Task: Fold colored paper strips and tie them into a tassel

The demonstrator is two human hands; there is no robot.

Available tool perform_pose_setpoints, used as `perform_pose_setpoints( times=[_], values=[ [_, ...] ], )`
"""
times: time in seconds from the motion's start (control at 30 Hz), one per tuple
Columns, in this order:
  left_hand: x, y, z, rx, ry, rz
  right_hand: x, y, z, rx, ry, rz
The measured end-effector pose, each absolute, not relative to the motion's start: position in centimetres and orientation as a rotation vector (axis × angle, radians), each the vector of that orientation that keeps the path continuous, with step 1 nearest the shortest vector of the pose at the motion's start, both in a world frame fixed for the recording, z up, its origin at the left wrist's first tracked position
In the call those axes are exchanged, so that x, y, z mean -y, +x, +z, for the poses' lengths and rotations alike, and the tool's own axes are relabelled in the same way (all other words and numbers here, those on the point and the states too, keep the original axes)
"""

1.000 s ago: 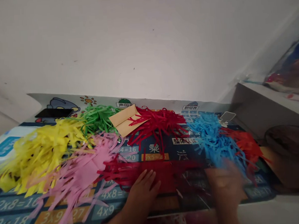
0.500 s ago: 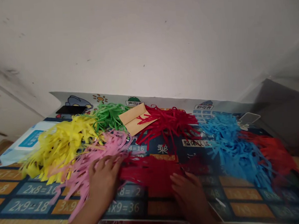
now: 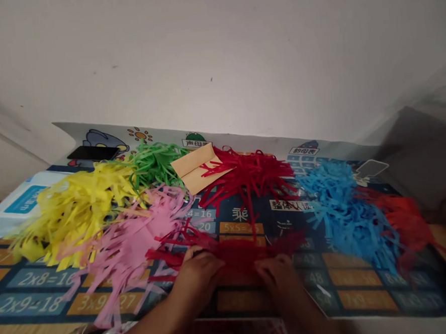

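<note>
A sheet of red fringed tissue paper stretches between my two hands low over the patterned mat, its cut strips hanging out at both sides. My left hand is closed on its left part, fingers bent toward the middle. On the right part, my right hand pinches the near edge, a little blurred. Just left of my left hand lies a pink fringed paper bundle. Beyond my hands a red fringed bundle rests against a tan folded paper.
Yellow fringe and green fringe lie at the left, near a wipes packet and a black phone. Blue fringe and orange-red fringe lie right. A white wall bounds the multiplication-table mat.
My left hand has moved right off the pink fringe and closed on the red tissue paper. My right hand now pinches the paper's near edge. The view has shifted slightly.
</note>
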State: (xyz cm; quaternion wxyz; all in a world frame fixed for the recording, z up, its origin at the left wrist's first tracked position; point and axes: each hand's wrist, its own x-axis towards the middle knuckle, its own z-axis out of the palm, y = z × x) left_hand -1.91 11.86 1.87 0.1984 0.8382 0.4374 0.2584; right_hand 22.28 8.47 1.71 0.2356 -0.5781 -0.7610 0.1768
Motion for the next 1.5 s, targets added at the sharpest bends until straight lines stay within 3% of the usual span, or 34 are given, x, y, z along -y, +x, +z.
perform_pose_setpoints(
  times=[0.17,0.37,0.93,1.1,1.2,1.3,1.5],
  values=[
    [-14.2,-0.5,4.6,-1.504,2.31,0.31,-11.8,21.4,2.9,2.084,-1.845,0.465],
    [-15.3,0.3,3.8,-1.621,2.299,0.145,-13.1,20.9,2.0,2.091,-1.952,0.468],
    [-15.4,0.4,3.8,-1.632,2.386,0.19,-13.9,21.1,1.2,2.128,-1.86,0.38],
    [-15.1,0.4,3.9,-1.409,2.803,0.307,-14.3,22.8,3.7,2.109,-1.96,0.191],
    [-15.2,-0.1,4.1,-1.05,3.011,0.198,-13.1,23.4,5.4,2.254,-1.643,0.071],
    [-14.8,-0.4,4.5,-0.874,3.113,0.092,-11.9,23.3,5.1,2.554,-1.22,0.198],
    [-13.5,0.4,4.6,-1.047,3.063,-0.001,-13.5,24.4,2.2,2.557,-1.217,0.312]
  ],
)
